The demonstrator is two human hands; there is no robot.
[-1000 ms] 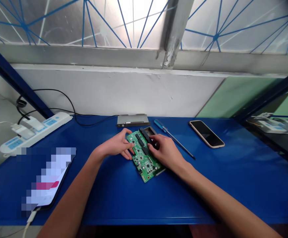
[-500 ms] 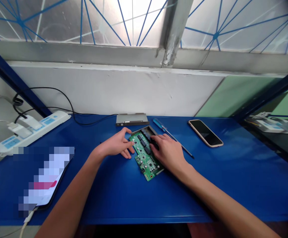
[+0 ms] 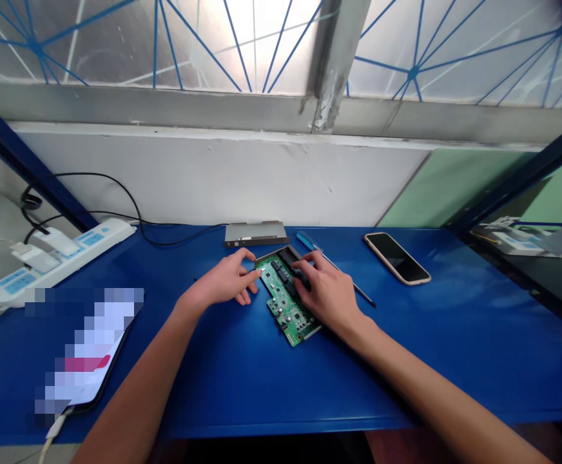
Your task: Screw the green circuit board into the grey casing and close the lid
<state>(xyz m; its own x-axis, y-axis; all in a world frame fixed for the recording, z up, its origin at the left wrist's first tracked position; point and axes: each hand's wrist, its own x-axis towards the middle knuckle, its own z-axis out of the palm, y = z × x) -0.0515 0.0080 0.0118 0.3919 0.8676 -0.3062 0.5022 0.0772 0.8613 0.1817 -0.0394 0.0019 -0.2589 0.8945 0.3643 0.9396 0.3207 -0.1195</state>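
A green circuit board [image 3: 281, 296] with black components lies slanted over a shallow metal case [image 3: 288, 251], whose rim shows along the back and right. My left hand [image 3: 230, 278] is at their left side, index fingertip by the case's back corner and thumb against the board's left edge. Its other fingers are spread below. On the right side, my right hand [image 3: 328, 290] rests over the board and case with bent fingers. Between its thumb and forefinger shows a small black piece [image 3: 302, 278], whose kind I cannot make out.
Behind the board lies a flat grey metal part [image 3: 256, 233]. A blue-handled screwdriver [image 3: 334, 264] sits beyond my right hand, with a phone [image 3: 397, 258] further right. At the left are a power strip [image 3: 63, 261] with cables and a charging phone [image 3: 92, 351], its screen pixelated.
The board has shifted slightly right and away from me, its near corner turning with it. My right fingers have bent a little more. My left hand stays at the board's left edge.
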